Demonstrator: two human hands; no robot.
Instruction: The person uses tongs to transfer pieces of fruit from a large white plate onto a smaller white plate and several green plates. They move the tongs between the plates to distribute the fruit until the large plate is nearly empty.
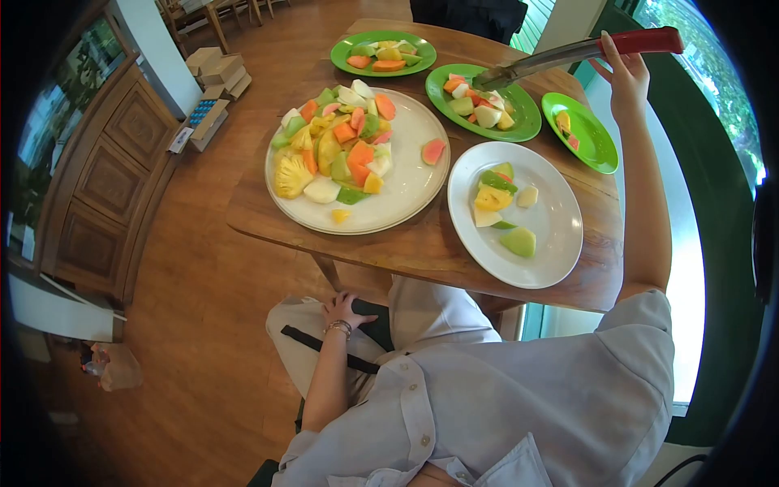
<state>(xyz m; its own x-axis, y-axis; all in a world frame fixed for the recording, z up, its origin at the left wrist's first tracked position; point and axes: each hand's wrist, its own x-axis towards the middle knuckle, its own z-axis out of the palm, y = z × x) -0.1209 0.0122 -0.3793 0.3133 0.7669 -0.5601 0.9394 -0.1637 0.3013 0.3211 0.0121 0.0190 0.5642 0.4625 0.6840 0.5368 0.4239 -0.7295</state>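
My right hand (626, 81) grips metal tongs (552, 60) near their red handle. The tongs slant left, their tips over the cut fruit on a green plate (529, 120). My left hand (347, 310), with bracelets at the wrist, lies on my leg below the table edge, fingers spread and holding nothing. A large cream plate (410, 199) carries a heap of mixed fruit (337, 150), with pineapple and orange, white and green pieces. Nearer my right arm, a white oval plate (560, 235) bears several fruit pieces.
Another green plate (339, 55) with fruit stands at the table's far side. A smaller green plate (599, 148) with a few pieces sits by the right edge of the wooden table (389, 258). Cardboard boxes (223, 73) and a wooden cabinet (105, 187) are to the left.
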